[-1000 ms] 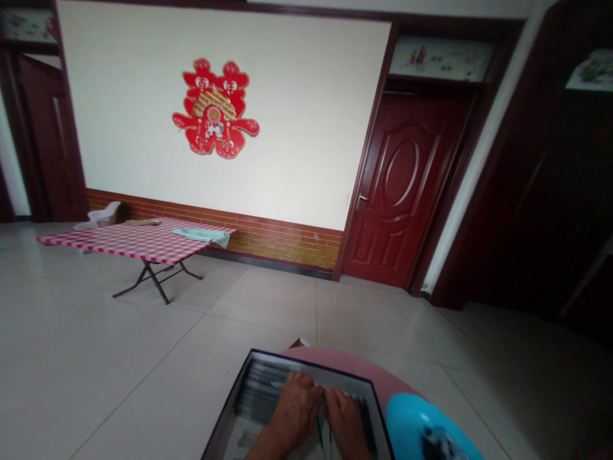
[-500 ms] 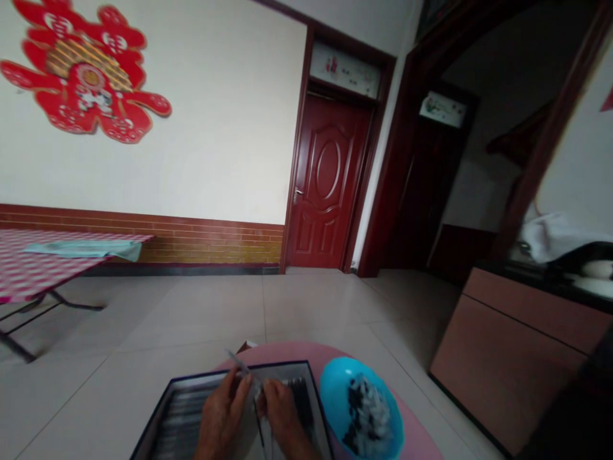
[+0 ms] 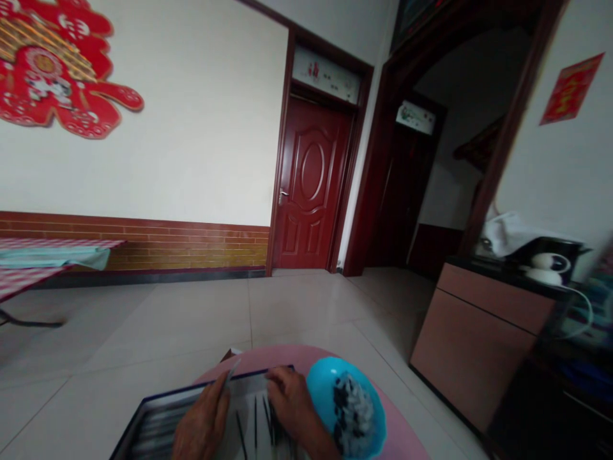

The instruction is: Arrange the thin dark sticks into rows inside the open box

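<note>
My left hand [image 3: 204, 418] is over the left part of a shallow, dark-rimmed tray [image 3: 191, 388]. A thin, pale, see-through stick [image 3: 232, 370] juts up from between its closed thumb and fingers. To the right, my right hand [image 3: 294, 406] hangs over the tray's far right side, its fingers curled inward. Whether it pinches anything small is hidden. Between the hands, several slim dark sticks [image 3: 255, 423] lie on the tray's pale bottom. Greyish, blurred rods [image 3: 153, 429] fill the tray's left side.
A blue bowl [image 3: 318, 390] of small white and black pieces [image 3: 355, 412] stands right of the tray on a round pink table [image 3: 407, 434]. A brown cabinet [image 3: 474, 338] is at the right, a checked-cloth table [image 3: 38, 281] at the left. A red door [image 3: 311, 185] is ahead.
My hands, close together at the pale stick before, have moved apart, the left keeping the stick. More dark sticks show between them. The view has turned to the right.
</note>
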Demonstrator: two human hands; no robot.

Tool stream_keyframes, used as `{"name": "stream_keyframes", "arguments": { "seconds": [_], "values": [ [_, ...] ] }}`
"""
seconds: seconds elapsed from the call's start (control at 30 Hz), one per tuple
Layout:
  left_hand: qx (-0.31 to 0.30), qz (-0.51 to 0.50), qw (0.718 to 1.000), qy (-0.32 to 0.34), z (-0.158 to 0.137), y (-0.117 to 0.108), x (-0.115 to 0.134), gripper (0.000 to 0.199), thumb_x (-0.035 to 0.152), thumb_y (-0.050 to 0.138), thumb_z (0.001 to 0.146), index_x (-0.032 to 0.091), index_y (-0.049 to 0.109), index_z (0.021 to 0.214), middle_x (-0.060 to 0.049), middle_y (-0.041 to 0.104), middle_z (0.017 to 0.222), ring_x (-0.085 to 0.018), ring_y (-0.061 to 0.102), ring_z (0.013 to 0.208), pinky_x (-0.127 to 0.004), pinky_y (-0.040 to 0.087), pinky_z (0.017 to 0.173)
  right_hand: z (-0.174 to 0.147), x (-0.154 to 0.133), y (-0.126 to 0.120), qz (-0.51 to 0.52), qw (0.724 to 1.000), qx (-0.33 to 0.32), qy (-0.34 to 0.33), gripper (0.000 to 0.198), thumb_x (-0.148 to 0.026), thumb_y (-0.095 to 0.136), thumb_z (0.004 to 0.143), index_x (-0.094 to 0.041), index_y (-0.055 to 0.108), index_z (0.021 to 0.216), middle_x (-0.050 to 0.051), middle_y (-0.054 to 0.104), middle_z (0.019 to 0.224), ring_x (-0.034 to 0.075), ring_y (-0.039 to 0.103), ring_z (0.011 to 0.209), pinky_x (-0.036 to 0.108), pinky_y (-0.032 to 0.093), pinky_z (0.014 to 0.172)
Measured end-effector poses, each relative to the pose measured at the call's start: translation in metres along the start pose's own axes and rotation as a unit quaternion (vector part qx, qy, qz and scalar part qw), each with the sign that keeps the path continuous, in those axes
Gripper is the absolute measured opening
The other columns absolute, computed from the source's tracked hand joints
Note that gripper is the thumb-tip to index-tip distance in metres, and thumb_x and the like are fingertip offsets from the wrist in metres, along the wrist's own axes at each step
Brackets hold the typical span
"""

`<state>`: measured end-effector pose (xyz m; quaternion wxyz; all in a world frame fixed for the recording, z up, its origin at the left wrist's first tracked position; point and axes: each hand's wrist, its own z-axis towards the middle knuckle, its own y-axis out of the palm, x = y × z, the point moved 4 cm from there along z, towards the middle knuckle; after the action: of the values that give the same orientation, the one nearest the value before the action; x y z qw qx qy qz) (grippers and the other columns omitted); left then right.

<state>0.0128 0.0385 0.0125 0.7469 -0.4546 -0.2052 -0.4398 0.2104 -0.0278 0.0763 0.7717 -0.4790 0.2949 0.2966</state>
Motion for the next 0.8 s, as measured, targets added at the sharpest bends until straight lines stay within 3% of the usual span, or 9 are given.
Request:
{"name": "stream_keyframes", "arguments": {
  "seconds": [0.07, 0.13, 0.23, 0.3, 0.43, 0.63, 0.73, 0.8],
  "values": [
    [-0.037, 0.055, 0.997, 0.046, -0.003, 0.007, 0.002, 0.037, 0.036, 0.041, 0.087, 0.030, 0.064, 0.115, -0.002, 0.071, 0.112, -0.025, 0.069, 0.095, -0.036, 0.057, 0.077, 0.003, 0.024, -0.040, -0.085, 0.996, 0.039, 0.007, 0.028, -0.014, 0.046, 0.078, -0.019, 0.070, 0.092, 0.007, 0.073, 0.093, 0.019, 0.065, 0.089, 0.026, 0.047, 0.082],
    [-0.068, 0.084, 0.991, 0.073, -0.005, 0.015, 0.004, 0.037, 0.032, 0.039, 0.089, 0.032, 0.064, 0.117, -0.001, 0.071, 0.113, -0.023, 0.070, 0.094, -0.034, 0.057, 0.076, 0.000, 0.059, -0.079, -0.234, 0.968, 0.046, 0.078, 0.031, -0.012, 0.046, 0.079, -0.019, 0.069, 0.098, 0.007, 0.072, 0.100, 0.018, 0.066, 0.094, 0.024, 0.046, 0.086],
    [-0.097, 0.101, 0.985, 0.097, -0.009, 0.023, 0.005, 0.040, 0.028, 0.036, 0.091, 0.032, 0.060, 0.122, -0.001, 0.071, 0.113, -0.023, 0.070, 0.094, -0.033, 0.057, 0.076, -0.013, 0.103, -0.125, -0.312, 0.935, 0.050, 0.160, 0.033, -0.008, 0.048, 0.075, -0.014, 0.069, 0.099, 0.014, 0.072, 0.099, 0.023, 0.067, 0.092, 0.029, 0.047, 0.085],
    [-0.102, 0.110, 0.984, 0.097, -0.010, 0.025, 0.006, 0.041, 0.028, 0.034, 0.091, 0.031, 0.058, 0.124, -0.003, 0.072, 0.111, -0.024, 0.071, 0.090, -0.034, 0.057, 0.072, -0.023, 0.122, -0.142, -0.347, 0.917, 0.044, 0.189, 0.031, -0.011, 0.050, 0.076, -0.012, 0.068, 0.100, 0.016, 0.072, 0.098, 0.026, 0.067, 0.092, 0.032, 0.047, 0.084],
    [-0.108, 0.104, 0.985, 0.089, -0.011, 0.023, 0.008, 0.041, 0.028, 0.034, 0.091, 0.031, 0.059, 0.123, -0.004, 0.073, 0.108, -0.024, 0.072, 0.085, -0.033, 0.057, 0.069, -0.036, 0.133, -0.145, -0.395, 0.895, 0.021, 0.206, 0.030, -0.013, 0.054, 0.077, -0.014, 0.068, 0.104, 0.018, 0.071, 0.105, 0.029, 0.064, 0.103, 0.033, 0.046, 0.089],
    [-0.067, 0.080, 0.989, 0.108, -0.010, 0.020, 0.003, 0.036, 0.024, 0.039, 0.084, 0.031, 0.063, 0.109, -0.001, 0.074, 0.105, -0.022, 0.072, 0.085, -0.029, 0.059, 0.071, -0.032, 0.131, -0.134, -0.422, 0.878, 0.009, 0.225, 0.034, -0.004, 0.042, 0.082, -0.014, 0.070, 0.099, 0.017, 0.073, 0.099, 0.027, 0.068, 0.097, 0.032, 0.048, 0.081],
    [-0.042, 0.076, 0.985, 0.150, -0.010, 0.020, 0.004, 0.033, 0.022, 0.039, 0.084, 0.029, 0.063, 0.107, -0.002, 0.074, 0.102, -0.020, 0.072, 0.088, -0.027, 0.058, 0.074, -0.026, 0.127, -0.137, -0.427, 0.875, 0.013, 0.227, 0.035, -0.003, 0.044, 0.079, -0.013, 0.069, 0.101, 0.017, 0.072, 0.101, 0.027, 0.068, 0.095, 0.031, 0.049, 0.078],
    [-0.031, 0.073, 0.982, 0.172, -0.010, 0.018, 0.010, 0.031, 0.023, 0.040, 0.086, 0.029, 0.063, 0.106, -0.002, 0.075, 0.101, -0.020, 0.072, 0.089, -0.026, 0.058, 0.076, -0.019, 0.118, -0.138, -0.408, 0.888, 0.029, 0.209, 0.034, -0.004, 0.044, 0.080, -0.013, 0.068, 0.102, 0.016, 0.071, 0.102, 0.024, 0.070, 0.090, 0.029, 0.049, 0.077]
  ]
}}
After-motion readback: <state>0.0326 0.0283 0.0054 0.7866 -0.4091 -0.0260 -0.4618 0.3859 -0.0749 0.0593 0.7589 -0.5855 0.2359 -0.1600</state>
